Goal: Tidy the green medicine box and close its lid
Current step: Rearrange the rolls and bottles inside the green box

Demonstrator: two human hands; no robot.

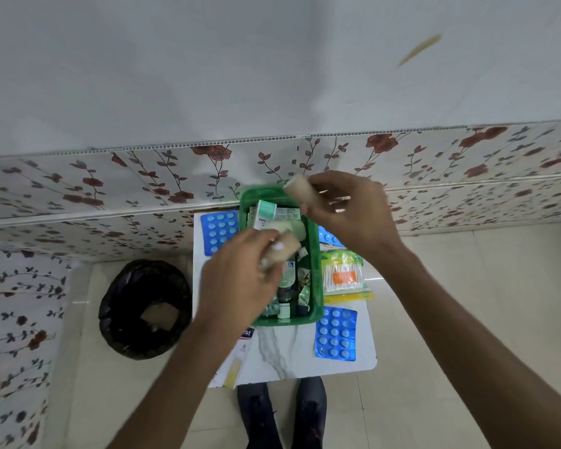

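The green medicine box [318,273] stands open on a small white table [282,351], filled with cartons, sachets and a white roll. No lid can be made out. My left hand [240,286] hovers over the box's left side, shut on a beige bandage roll [284,247]. Higher up, over the far right corner of the box, my right hand [347,212] grips a second beige bandage roll [300,187].
Blue blister packs lie on the table at the far left [219,231], near right [336,333] and far right [329,236]. A cotton-swab pack [345,275] lies right of the box, a plaster carton [240,358] at the front left. A black-lined bin [143,307] stands on the floor at left.
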